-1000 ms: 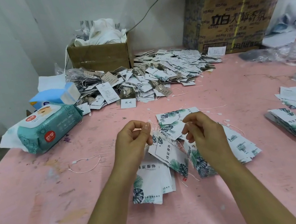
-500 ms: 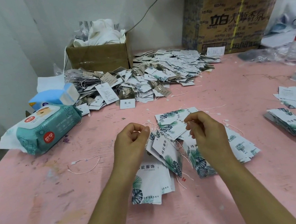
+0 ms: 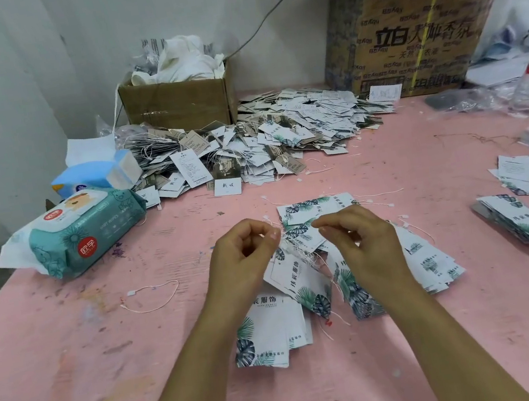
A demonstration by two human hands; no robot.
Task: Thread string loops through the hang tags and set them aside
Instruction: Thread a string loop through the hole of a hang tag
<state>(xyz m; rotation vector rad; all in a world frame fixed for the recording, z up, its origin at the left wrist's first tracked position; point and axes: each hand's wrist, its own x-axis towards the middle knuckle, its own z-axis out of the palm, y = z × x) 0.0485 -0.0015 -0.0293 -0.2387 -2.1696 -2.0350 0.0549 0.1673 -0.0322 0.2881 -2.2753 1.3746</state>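
Hang tags [image 3: 298, 281]: one white tag, dark leaf print at its lower corner, hangs tilted between our two hands. It is off to the right of the wipes pack [image 3: 85, 235] and nearer us than it. Under it, more of the same tags lie fanned on the pink desk [image 3: 77, 386].

Left hand [image 3: 245, 262]: fingers [image 3: 272, 233] curled in, thumb and forefinger tips pressed together on the string [image 3: 299, 257] at the tag's top. The other three fold toward the palm.

Right hand [image 3: 364, 247]: also curled. Forefinger and thumb reach toward the left hand and pinch another part of the string. The thread is too fine for us to tell whether it has passed the hole.

Against half a second ago: both hands hover over the same fan of tags. The right forefinger now reaches closer to the left hand, so the gap between them is narrower. The hanging tag sits a touch lower. Wipes pack unmoved.

Tag look: portrait card, black characters down its face, pale tangled strings bunched at its upper end.

Also noted:
- a big heap of strung tags [image 3: 281, 138] behind and right of the wipes pack
- one stray string loop [image 3: 153, 296] on the desk just in front of it
- a further tag stack [image 3: 527, 228] far to its right
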